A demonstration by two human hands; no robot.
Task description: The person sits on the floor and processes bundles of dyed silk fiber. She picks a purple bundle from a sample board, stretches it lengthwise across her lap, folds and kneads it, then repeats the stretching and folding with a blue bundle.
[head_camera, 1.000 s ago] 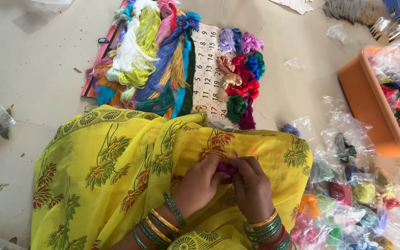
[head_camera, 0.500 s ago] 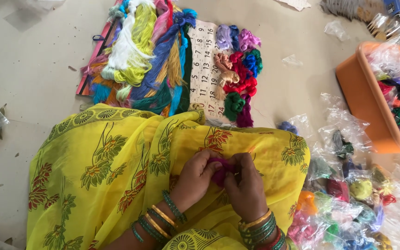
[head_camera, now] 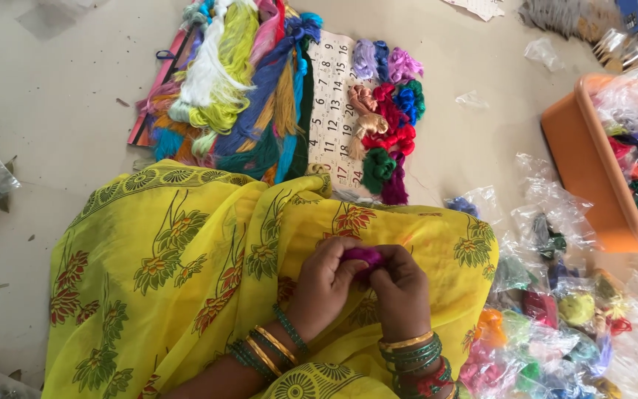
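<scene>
My left hand [head_camera: 324,287] and my right hand [head_camera: 402,290] meet over my lap, both pinching a small magenta tuft of thread [head_camera: 364,256] between the fingertips. Most of the tuft is hidden by my fingers. Both wrists carry stacked green and gold bangles. My lap is draped in yellow cloth [head_camera: 186,251] printed with green and red flowers.
On the floor ahead lie long multicoloured thread skeins [head_camera: 238,81] beside a calendar sheet [head_camera: 330,111] holding several finished small thread bundles [head_camera: 387,118]. An orange plastic tub [head_camera: 592,177] of bagged threads stands at right. Clear bags of coloured thread [head_camera: 555,325] pile near my right knee.
My hands stay together on the magenta tuft, fingers shifting slightly as they work it. The view has tilted a little, so the floor items sit marginally lower.
</scene>
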